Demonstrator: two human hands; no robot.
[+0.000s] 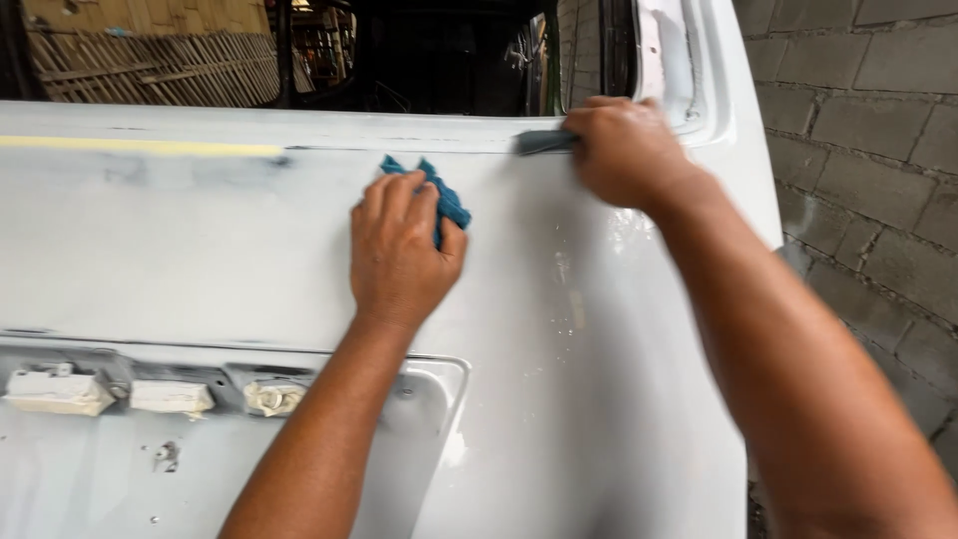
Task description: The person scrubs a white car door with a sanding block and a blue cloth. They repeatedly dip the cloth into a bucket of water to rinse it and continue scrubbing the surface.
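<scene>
Far left of the left hand, along the panel's upper edge: strip of yellow masking tape [140, 147], with a grey sanded smudge [190, 172] just under its right end.

Below-left of the left hand, in the recessed section: three taped-over white fittings [150, 394] in a row.

Left hand [399, 245]: palm down, fingers curled over a crumpled blue cloth [439, 195], pressing it flat against the white painted vehicle body panel [230, 250]. Cloth sticks out above and right of the fingertips, touching the panel just under the upper seam.

Right hand [624, 150]: up and right of the left hand, near it but apart. Closed around a dark grey flat sanding block [544, 142]; the block's end pokes out left of the fingers and sits on the panel's upper seam line.

Below the right hand: glossy wet patch [624, 235] on the panel.

Right of the right forearm: grey concrete block wall [868, 120]. Above both hands: dark window opening [439, 55].
</scene>
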